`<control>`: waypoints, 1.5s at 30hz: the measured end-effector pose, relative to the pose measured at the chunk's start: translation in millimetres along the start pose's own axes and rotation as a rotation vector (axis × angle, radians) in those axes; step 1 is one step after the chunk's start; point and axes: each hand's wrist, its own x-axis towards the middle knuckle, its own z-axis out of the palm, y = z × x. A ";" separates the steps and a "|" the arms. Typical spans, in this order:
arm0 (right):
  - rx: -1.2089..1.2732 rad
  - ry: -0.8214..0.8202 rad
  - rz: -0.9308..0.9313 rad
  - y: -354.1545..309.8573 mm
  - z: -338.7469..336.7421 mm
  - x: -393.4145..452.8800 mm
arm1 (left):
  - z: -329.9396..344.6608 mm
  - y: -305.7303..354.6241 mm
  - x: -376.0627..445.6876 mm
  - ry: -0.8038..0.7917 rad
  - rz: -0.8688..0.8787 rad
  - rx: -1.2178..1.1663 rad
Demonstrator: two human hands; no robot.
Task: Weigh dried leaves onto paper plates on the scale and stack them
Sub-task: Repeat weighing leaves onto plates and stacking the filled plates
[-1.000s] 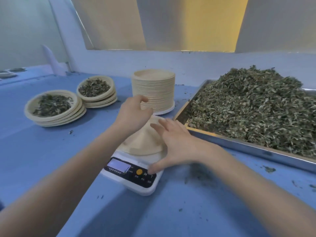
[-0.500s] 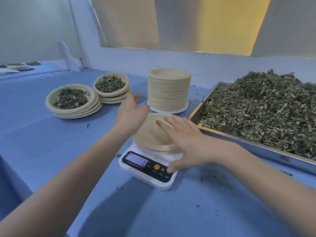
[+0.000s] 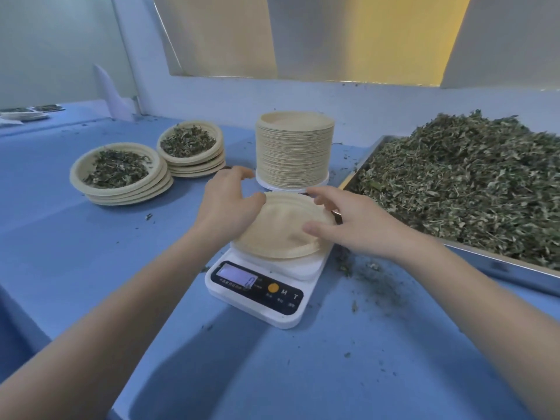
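An empty paper plate lies on the white digital scale at the centre of the blue table. My left hand holds the plate's left rim, thumb on top of the edge. My right hand rests with spread fingers on the plate's right rim, thumb on its surface. A tall stack of empty plates stands just behind the scale. Two low stacks topped with dried leaves sit at the left: the nearer stack and the farther stack. A metal tray heaped with dried leaves fills the right side.
Leaf crumbs are scattered on the table right of the scale. A white wall ledge runs along the back. More plates lie at the far left edge. The scale's display is lit.
The view shifted so everything sits further right. My right hand lifted off the scale's front and moved up onto the plate's right rim. My left hand stays at the left rim.
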 end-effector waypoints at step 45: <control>-0.237 0.091 0.409 147.3 -93.8 -34.5 | 186.5 180.4 58.3 -0.803 0.246 0.152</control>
